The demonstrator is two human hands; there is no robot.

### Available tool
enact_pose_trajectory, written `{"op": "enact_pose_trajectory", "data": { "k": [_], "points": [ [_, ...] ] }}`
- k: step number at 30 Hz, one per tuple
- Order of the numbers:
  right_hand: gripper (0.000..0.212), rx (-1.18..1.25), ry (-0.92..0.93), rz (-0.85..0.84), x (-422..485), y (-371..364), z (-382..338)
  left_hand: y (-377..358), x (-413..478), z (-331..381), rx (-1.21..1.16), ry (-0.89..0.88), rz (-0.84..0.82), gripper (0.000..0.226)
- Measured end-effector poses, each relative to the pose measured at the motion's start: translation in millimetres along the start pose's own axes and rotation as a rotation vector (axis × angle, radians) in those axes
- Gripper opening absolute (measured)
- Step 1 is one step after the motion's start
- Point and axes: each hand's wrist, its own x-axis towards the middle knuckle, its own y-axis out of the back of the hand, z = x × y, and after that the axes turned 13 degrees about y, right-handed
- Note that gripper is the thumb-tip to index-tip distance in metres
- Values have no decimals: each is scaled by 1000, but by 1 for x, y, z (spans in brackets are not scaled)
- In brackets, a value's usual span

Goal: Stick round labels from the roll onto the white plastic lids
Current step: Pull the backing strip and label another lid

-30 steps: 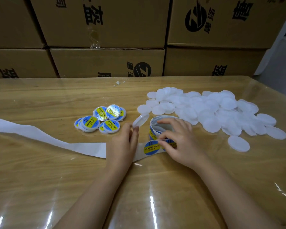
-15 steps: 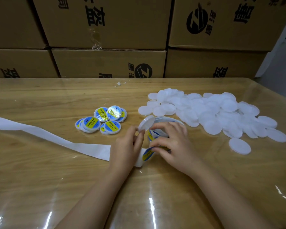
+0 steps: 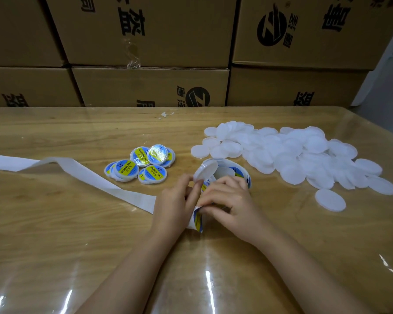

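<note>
Our left hand (image 3: 175,198) pinches a blank white lid (image 3: 205,172) by its rim, tilted up just in front of the label roll (image 3: 236,172). Our right hand (image 3: 227,205) curls its fingers down and pinches a blue-and-yellow round label (image 3: 199,219) that is lifting off the white backing strip (image 3: 89,175) between the two hands. To do this well, we should peel the label by its edge only, bring the lid flat beneath it, centre it, then press from the middle outward so that no crease forms. Labelled lids (image 3: 141,165) lie to the left; the pile of blank lids (image 3: 293,155) sits far right on the table (image 3: 55,245).
</note>
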Motion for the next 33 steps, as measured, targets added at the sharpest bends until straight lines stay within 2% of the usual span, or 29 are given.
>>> {"op": "enact_pose_trajectory", "data": {
  "k": [4,6,12,16,21,28,33],
  "points": [
    [16,-18,20,-30,2,1,-4,2,-1,2,-31,43,-51,28],
    [21,-39,65,-57,3,1,-4,2,-2,1,-4,23,-36,23],
    [9,-38,110,-15,2,3,-4,-1,2,-3,-18,80,6,13],
    [8,-42,139,58,2,4,-3,-3,4,-7,-66,104,15,7],
    [9,-18,124,163,0,1,-2,-5,8,-13,-92,123,9,10],
    [6,131,23,309,-1,1,0,-5,12,-16,-125,205,1,15],
    [17,251,-69,417,2,8,-1,-6,13,-17,-116,229,26,16]
  ]
}}
